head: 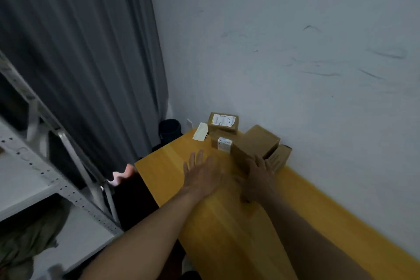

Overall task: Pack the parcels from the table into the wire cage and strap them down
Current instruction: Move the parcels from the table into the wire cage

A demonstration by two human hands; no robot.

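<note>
Parcels sit stacked on the counter just beyond both hands. Right hand lays loosely spread fingers against the nearest plain box. Left hand, fingers straight, is held flat beside it over the wood.

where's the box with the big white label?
Top labelled box: head view, far end of yellow table, stacked on a lower box, left of the large plain box.

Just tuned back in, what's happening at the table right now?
A person reaches toward the parcels stacked at the far corner of the table. The right hand touches the near side of the big plain box; the left hand is spread open over the tabletop. Nothing is lifted yet.
</note>
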